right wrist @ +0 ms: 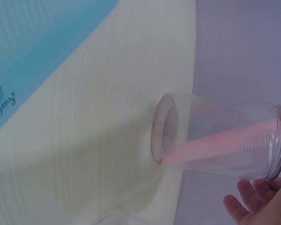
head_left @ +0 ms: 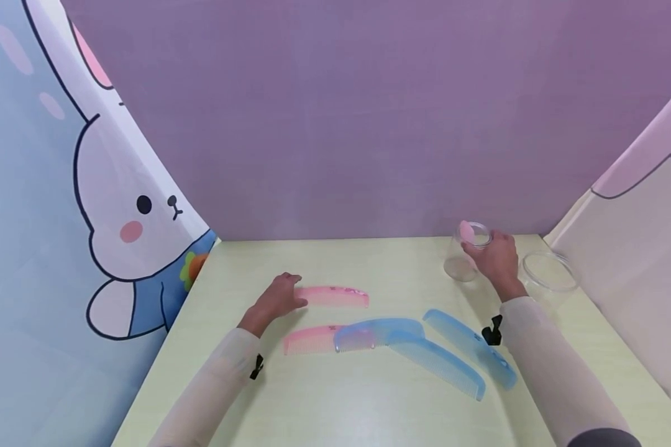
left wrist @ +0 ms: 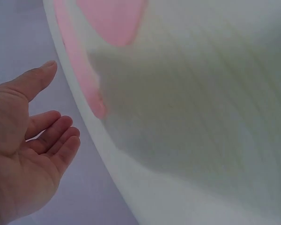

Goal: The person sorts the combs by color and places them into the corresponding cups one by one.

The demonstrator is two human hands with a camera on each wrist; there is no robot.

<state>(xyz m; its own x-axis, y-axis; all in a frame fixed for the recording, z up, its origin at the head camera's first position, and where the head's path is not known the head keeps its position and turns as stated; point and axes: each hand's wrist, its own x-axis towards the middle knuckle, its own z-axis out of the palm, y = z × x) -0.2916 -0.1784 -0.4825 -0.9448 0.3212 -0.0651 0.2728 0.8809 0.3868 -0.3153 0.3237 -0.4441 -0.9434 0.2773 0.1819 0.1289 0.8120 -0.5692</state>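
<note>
My left hand [head_left: 278, 297] hovers at the left end of a pink comb [head_left: 335, 296] lying on the table. In the left wrist view its thumb and loosely bent fingers are apart, with nothing between them. My right hand [head_left: 494, 257] holds a clear jar [right wrist: 220, 108] at its rim, thumb on one side and fingers on the other. The jar stands on the table at the back right. Another pink comb [right wrist: 215, 146] leans inside it, teeth visible through the wall, its tip [head_left: 466, 231] showing at the mouth.
Nearer the front lie a pink comb [head_left: 307, 341] and a blue comb [head_left: 391, 326] overlapping it. Two more blue combs, one [head_left: 442, 365] and another [head_left: 470, 344], slant to the right. A second clear jar [head_left: 550, 287] stands by the right wall. A purple backdrop [head_left: 341, 124] closes the back.
</note>
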